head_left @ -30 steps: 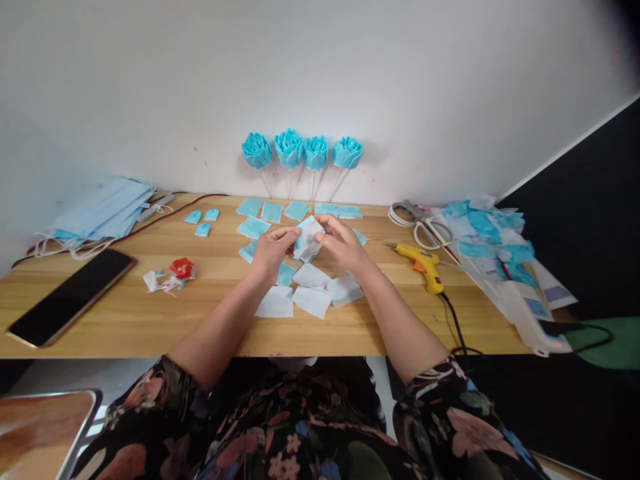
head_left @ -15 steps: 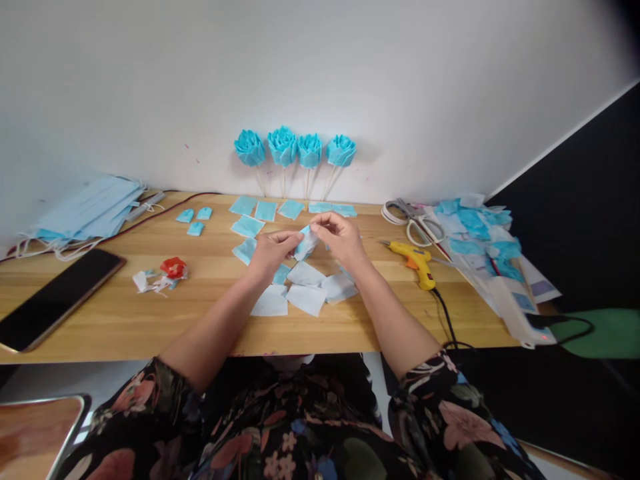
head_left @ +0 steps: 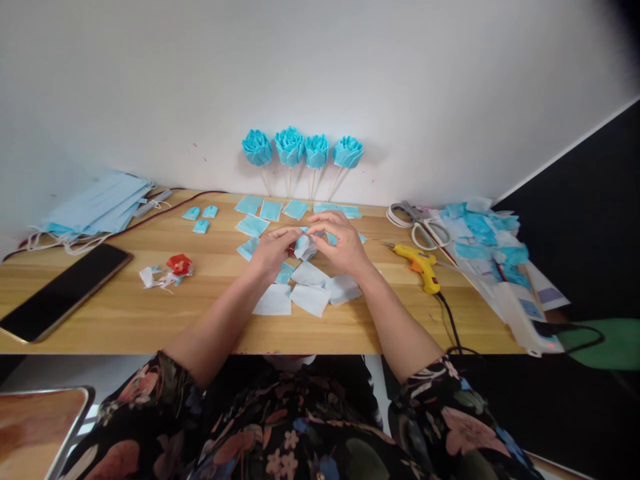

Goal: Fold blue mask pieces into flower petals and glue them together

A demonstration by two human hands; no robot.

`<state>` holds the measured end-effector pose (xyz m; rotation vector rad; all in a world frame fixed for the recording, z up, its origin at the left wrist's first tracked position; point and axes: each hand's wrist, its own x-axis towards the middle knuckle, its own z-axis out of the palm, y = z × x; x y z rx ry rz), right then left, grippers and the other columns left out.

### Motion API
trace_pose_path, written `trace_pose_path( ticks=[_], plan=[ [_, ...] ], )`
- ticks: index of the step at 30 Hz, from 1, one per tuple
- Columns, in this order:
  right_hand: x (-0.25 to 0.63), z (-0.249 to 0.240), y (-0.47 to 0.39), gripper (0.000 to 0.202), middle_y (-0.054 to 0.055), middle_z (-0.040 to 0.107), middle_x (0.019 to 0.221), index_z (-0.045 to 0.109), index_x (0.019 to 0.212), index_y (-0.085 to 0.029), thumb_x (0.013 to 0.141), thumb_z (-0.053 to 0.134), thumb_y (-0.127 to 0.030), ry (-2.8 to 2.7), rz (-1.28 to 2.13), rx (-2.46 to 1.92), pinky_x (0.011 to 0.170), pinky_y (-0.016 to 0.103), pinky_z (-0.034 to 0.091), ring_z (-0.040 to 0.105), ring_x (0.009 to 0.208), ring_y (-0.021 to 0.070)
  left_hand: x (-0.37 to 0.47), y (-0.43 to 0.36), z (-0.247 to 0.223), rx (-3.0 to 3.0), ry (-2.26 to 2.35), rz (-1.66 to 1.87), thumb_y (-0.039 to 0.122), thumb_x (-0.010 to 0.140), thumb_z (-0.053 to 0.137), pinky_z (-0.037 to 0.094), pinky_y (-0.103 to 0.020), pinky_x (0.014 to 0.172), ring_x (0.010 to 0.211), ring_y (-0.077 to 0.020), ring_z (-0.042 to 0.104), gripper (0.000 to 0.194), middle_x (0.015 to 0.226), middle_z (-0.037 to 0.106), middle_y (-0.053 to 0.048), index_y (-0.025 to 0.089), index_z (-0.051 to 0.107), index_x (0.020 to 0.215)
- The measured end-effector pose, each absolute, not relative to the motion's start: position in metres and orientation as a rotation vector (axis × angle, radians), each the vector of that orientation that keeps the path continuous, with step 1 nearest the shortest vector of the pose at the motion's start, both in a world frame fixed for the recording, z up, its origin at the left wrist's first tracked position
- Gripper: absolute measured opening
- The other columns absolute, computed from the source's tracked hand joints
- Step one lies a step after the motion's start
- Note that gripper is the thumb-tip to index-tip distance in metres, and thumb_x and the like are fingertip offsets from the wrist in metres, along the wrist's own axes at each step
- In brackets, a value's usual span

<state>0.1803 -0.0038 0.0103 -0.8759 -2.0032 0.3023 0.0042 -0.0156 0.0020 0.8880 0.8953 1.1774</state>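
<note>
Between my two hands is a small light-blue and white fabric piece (head_left: 305, 248), partly folded over. My left hand (head_left: 274, 253) pinches its left side with closed fingers. From the right, my right hand (head_left: 341, 241) grips its upper edge between thumb and fingertips. Just below lie several white-side-up fabric squares (head_left: 309, 299), overlapping one another. Beyond my hands, blue fabric squares (head_left: 253, 225) are spread on the wooden table (head_left: 210, 327). Three small folded blue petals (head_left: 201, 227) sit to the left.
Several blue fabric roses (head_left: 290, 148) on sticks lean against the wall. At right are a yellow glue gun (head_left: 424, 267), scissors (head_left: 431, 235), tape (head_left: 399, 215), blue scraps (head_left: 480, 230) and a white power strip (head_left: 525, 320). Leftward lie face masks (head_left: 100, 207), a phone (head_left: 67, 290) and a red crumpled piece (head_left: 179, 265).
The piece in my hands is more folded and bunched than before. My right fingers have shifted over its top edge. The whole view has moved slightly.
</note>
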Motion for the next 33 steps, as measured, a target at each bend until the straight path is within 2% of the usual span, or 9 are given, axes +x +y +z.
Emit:
trace_pose_path(
  ticks=[6, 9, 14, 18, 21, 25, 28, 33],
  plan=[
    [0.181, 0.010, -0.003, 0.017, 0.004, 0.074, 0.112, 0.072, 0.089, -0.028, 0.086, 0.062, -0.014, -2.012, 0.259, -0.899, 0.101, 0.047, 0.046, 0.062, 0.111, 0.0246, 0.004, -0.014, 0.002, 0.846, 0.872, 1.168, 0.036, 0.065, 0.080, 0.040, -0.026, 0.056, 0.058, -0.0111, 0.049, 0.025, 0.063, 0.055, 0.001, 0.014, 0.069, 0.071],
    [0.181, 0.010, -0.003, 0.016, 0.004, 0.074, 0.112, 0.072, 0.089, -0.028, 0.086, 0.063, -0.015, -2.009, 0.249, -0.904, 0.100, 0.047, 0.046, 0.063, 0.111, 0.0247, 0.004, -0.014, 0.002, 0.834, 0.868, 1.164, 0.039, 0.064, 0.082, 0.041, -0.027, 0.056, 0.060, -0.0120, 0.050, 0.029, 0.063, 0.054, 0.001, 0.015, 0.066, 0.068],
    [0.179, 0.008, -0.003, 0.016, 0.004, 0.073, 0.113, 0.072, 0.091, -0.028, 0.088, 0.062, -0.016, -2.011, 0.223, -0.859, 0.100, 0.046, 0.046, 0.062, 0.111, 0.0242, 0.004, -0.015, 0.001, 0.935, 0.875, 1.186, 0.049, 0.066, 0.083, 0.037, -0.026, 0.056, 0.056, -0.0096, 0.043, 0.039, 0.057, 0.046, 0.003, 0.016, 0.063, 0.060],
    [0.178, 0.008, -0.005, 0.017, 0.004, 0.073, 0.114, 0.073, 0.090, -0.028, 0.087, 0.061, -0.016, -2.034, 0.235, -0.873, 0.102, 0.048, 0.046, 0.062, 0.112, 0.0251, 0.004, -0.015, 0.001, 0.955, 0.913, 1.220, 0.050, 0.063, 0.085, 0.033, -0.025, 0.054, 0.054, -0.0089, 0.040, 0.040, 0.054, 0.045, 0.004, 0.017, 0.063, 0.058],
    [0.180, 0.013, -0.009, 0.018, 0.004, 0.073, 0.119, 0.074, 0.091, -0.028, 0.088, 0.059, -0.018, -2.044, 0.342, -0.844, 0.106, 0.049, 0.043, 0.061, 0.117, 0.0254, 0.004, -0.014, 0.000, 0.907, 0.953, 1.258, 0.044, 0.061, 0.085, 0.034, -0.025, 0.054, 0.054, -0.0089, 0.040, 0.032, 0.055, 0.048, 0.004, 0.016, 0.069, 0.065],
    [0.182, 0.019, -0.012, 0.019, 0.004, 0.070, 0.127, 0.072, 0.104, -0.027, 0.094, 0.056, -0.032, -1.834, 0.691, -0.874, 0.109, 0.044, 0.043, 0.060, 0.124, 0.0239, 0.004, -0.014, 0.001, 0.859, 0.943, 1.285, 0.040, 0.062, 0.084, 0.037, -0.026, 0.056, 0.055, -0.0096, 0.044, 0.028, 0.057, 0.052, 0.004, 0.016, 0.070, 0.068],
    [0.181, 0.018, -0.011, 0.030, 0.005, 0.072, 0.117, 0.070, 0.112, -0.025, 0.091, 0.060, -0.044, -1.616, 0.956, -0.993, 0.097, 0.037, 0.050, 0.065, 0.112, 0.0219, 0.004, -0.014, 0.001, 0.868, 0.927, 1.286, 0.040, 0.064, 0.084, 0.038, -0.025, 0.056, 0.055, -0.0095, 0.046, 0.028, 0.056, 0.053, 0.003, 0.016, 0.068, 0.064],
    [0.174, 0.017, -0.011, 0.034, 0.001, 0.067, 0.080, 0.069, 0.084, -0.020, 0.083, 0.065, -0.053, -1.570, 1.182, -1.133, 0.075, 0.029, 0.048, 0.060, 0.080, 0.0162, 0.005, -0.014, 0.000, 0.877, 0.932, 1.285, 0.042, 0.062, 0.085, 0.039, -0.026, 0.056, 0.056, -0.0102, 0.047, 0.031, 0.057, 0.055, 0.002, 0.016, 0.070, 0.065]
  ],
)
